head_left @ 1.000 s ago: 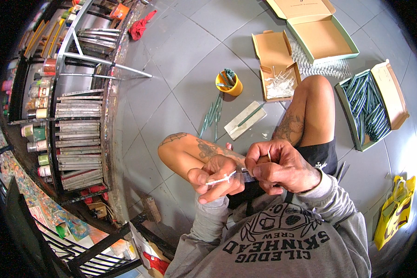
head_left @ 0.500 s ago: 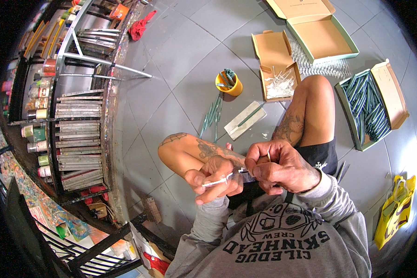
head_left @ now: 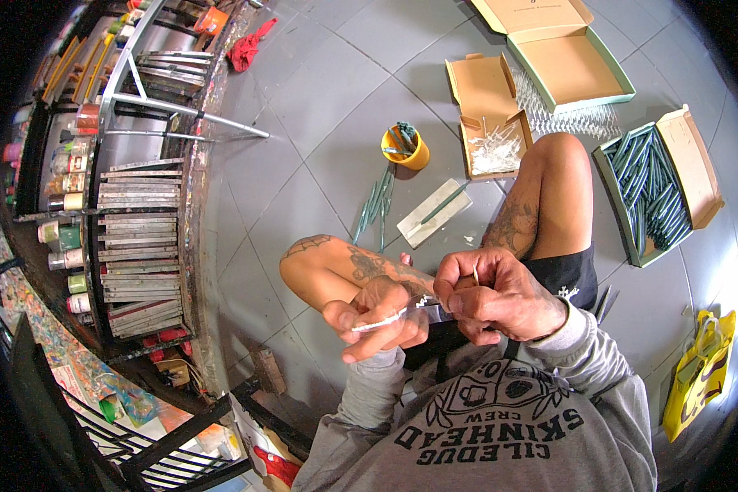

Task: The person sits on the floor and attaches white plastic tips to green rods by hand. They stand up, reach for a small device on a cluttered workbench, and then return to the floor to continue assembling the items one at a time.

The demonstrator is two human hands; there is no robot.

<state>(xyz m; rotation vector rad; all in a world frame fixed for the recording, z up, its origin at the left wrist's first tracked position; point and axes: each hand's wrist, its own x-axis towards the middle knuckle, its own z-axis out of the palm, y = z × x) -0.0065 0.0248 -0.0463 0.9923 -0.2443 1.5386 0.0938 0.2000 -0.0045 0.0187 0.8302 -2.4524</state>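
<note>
Over my crossed legs, my left hand (head_left: 377,324) is closed around a thin white strip (head_left: 379,321) that lies across its fingers. Close to its right, my right hand (head_left: 500,299) is pinched, with the narrow tip of a white piece (head_left: 476,272) showing between thumb and fingers. A small see-through strip (head_left: 431,310) spans the gap between both hands; which fingers hold its ends is hard to make out. Beyond my shins, one dark green pen-like stick (head_left: 444,202) rests on a pale board (head_left: 422,227), beside several loose green sticks (head_left: 375,205).
A yellow cup (head_left: 416,156) holds more green sticks. Behind my right knee sits an open carton of small white pieces (head_left: 496,154); farther right, a box (head_left: 641,258) is full of green sticks. A paint-jar rack (head_left: 98,238) lines the left, a yellow bag (head_left: 697,377) the right.
My left hand has tilted slightly and shifted a little to the left, so the see-through strip shows more between the hands. My right hand has stayed in place.
</note>
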